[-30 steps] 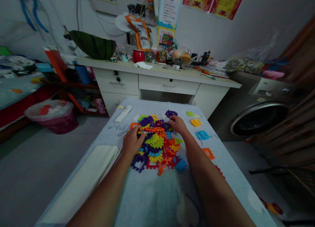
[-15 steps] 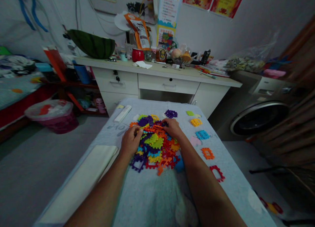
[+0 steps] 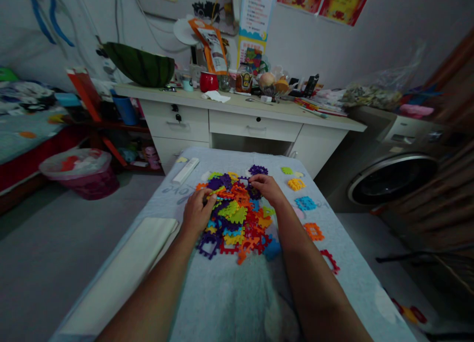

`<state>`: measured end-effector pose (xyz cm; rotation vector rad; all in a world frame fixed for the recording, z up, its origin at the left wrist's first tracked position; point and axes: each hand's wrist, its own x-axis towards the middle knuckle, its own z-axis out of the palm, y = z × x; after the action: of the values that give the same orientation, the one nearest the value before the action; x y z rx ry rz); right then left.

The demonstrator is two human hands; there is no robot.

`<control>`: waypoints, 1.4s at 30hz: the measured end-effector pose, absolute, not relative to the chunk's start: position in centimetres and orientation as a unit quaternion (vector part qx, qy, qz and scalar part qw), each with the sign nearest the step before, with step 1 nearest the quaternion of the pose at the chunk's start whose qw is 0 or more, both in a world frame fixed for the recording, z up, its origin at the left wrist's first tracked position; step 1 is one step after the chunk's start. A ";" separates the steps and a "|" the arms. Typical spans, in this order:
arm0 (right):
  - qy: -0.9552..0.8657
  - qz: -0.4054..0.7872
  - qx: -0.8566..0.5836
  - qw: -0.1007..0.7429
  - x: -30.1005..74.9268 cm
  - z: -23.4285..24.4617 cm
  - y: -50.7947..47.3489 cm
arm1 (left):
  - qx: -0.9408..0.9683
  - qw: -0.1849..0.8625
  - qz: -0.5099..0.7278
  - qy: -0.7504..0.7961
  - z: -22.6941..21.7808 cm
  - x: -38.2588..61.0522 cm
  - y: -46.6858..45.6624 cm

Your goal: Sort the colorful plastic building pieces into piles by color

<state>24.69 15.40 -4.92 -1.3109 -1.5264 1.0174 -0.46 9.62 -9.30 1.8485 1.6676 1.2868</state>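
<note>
A heap of colourful plastic interlocking pieces (image 3: 237, 213) lies on the cloth-covered table. My left hand (image 3: 198, 208) rests at the heap's left edge, thumb and fingers curled together against the pieces; what lies between them is hidden. At the heap's far right side, my right hand (image 3: 268, 188) pinches a purple interlocking piece (image 3: 243, 180) by its edge. Just beyond that hand sits a small group of purple pieces (image 3: 258, 170). Down the right side run separate groups: green (image 3: 286, 170), yellow (image 3: 296, 184), blue (image 3: 305, 203), orange (image 3: 313, 232) and red (image 3: 331, 262), the last partly behind my forearm.
A white box-like strip (image 3: 185, 171) lies at the table's far left, and a folded white cloth (image 3: 148, 243) along its left edge. Behind stands a white desk (image 3: 174, 122) bearing a watermelon piece (image 3: 142, 65) and jars. A washing machine (image 3: 392, 154) is at right, a pink bin (image 3: 83, 179) at left.
My right hand has drawn slightly right and lifted from the heap, with a purple piece now showing at its fingertips. My left hand has hardly moved.
</note>
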 end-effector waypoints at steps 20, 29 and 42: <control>-0.371 0.492 -0.506 0.603 28.6 -8.3 18.4 | 0.653 0.165 0.450 0.587 -9.4 -0.4 9.7; -0.432 0.413 -0.641 0.482 29.2 -7.9 18.0 | 0.656 0.162 0.450 0.584 -9.3 -0.5 9.6; -0.728 0.238 -0.615 0.188 29.3 -3.6 15.8 | 0.654 0.165 0.449 0.585 -9.6 -0.5 9.7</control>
<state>29.28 15.83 -3.65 -1.7300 -2.0474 0.6692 -0.46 9.65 -9.57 1.8642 1.6676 1.2794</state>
